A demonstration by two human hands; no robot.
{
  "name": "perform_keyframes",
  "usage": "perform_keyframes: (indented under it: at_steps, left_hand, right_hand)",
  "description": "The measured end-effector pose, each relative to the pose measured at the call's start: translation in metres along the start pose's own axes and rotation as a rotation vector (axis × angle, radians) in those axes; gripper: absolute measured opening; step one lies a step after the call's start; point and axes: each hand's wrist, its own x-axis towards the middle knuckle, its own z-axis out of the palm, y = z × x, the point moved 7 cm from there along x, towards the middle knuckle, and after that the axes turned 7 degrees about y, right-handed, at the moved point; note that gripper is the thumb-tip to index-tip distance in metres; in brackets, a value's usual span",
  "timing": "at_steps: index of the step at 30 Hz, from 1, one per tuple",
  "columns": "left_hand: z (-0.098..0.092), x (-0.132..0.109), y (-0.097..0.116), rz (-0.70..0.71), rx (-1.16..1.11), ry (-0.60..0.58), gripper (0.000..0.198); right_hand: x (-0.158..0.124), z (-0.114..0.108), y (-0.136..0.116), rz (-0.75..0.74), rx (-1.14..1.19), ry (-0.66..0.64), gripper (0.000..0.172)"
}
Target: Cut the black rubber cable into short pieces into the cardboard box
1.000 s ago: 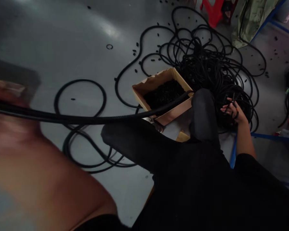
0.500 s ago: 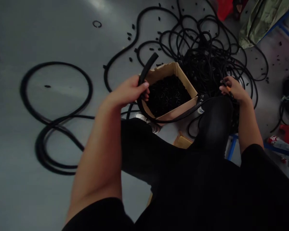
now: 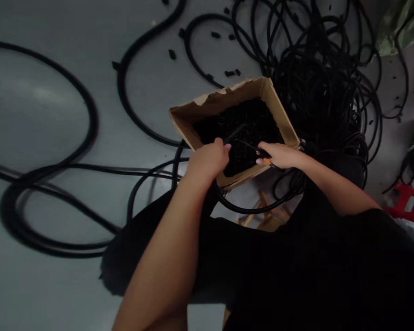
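Observation:
My left hand [image 3: 210, 158] is closed round a black rubber hose [image 3: 236, 132], whose free end points up and right over the open cardboard box [image 3: 283, 112]. Short black cut pieces [image 3: 241, 110] fill the bottom of the box. At the box's right front side, my right hand [image 3: 281, 155] grips scissors [image 3: 267, 161] with black and orange handles. Their thin blades reach left toward the hose end; whether they touch it is too dark to tell. Below the left hand the hose loops under the front of the box.
A large tangle of black hose [image 3: 317, 87] lies behind and right of the box. Wide hose loops [image 3: 93, 124] spread over the grey floor at left, with loose cut pieces [image 3: 172, 54] scattered about. A red plastic stool-like object [image 3: 409, 202] is at right.
My right hand has come left with the scissors, from beside the tangle to over the box. My left hand has lowered the hose end into the box opening. The view has moved closer.

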Motion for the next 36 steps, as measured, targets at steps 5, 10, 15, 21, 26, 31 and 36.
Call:
perform_keyframes:
  at_steps: [5, 10, 15, 21, 26, 31, 36]
  left_hand:
    - [0.009, 0.002, 0.007, 0.029, -0.058, -0.056, 0.056]
    - [0.019, 0.005, -0.001, 0.044, -0.074, -0.099, 0.057]
    - [0.029, 0.011, 0.003, 0.105, -0.148, -0.189, 0.044]
    - [0.054, 0.027, 0.005, 0.156, -0.229, -0.216, 0.031]
    - [0.052, 0.028, 0.005, 0.136, -0.215, -0.212, 0.033]
    - [0.032, 0.016, 0.023, 0.209, -0.084, -0.225, 0.047]
    - [0.020, 0.007, 0.034, 0.228, -0.093, -0.171, 0.051]
  right_hand:
    - [0.006, -0.001, 0.003, 0.098, 0.021, -0.052, 0.032]
    - [0.004, -0.003, 0.018, 0.106, 0.133, -0.025, 0.039]
    - [0.004, 0.000, 0.020, 0.049, 0.323, -0.021, 0.038]
    - [0.009, 0.005, 0.024, -0.034, 0.454, -0.018, 0.040]
    - [0.012, 0.010, 0.021, -0.036, 0.501, -0.026, 0.051]
    - [0.011, 0.020, 0.017, 0.083, 0.567, 0.000, 0.054]
    - [0.016, 0.030, 0.022, 0.163, 0.616, 0.026, 0.050]
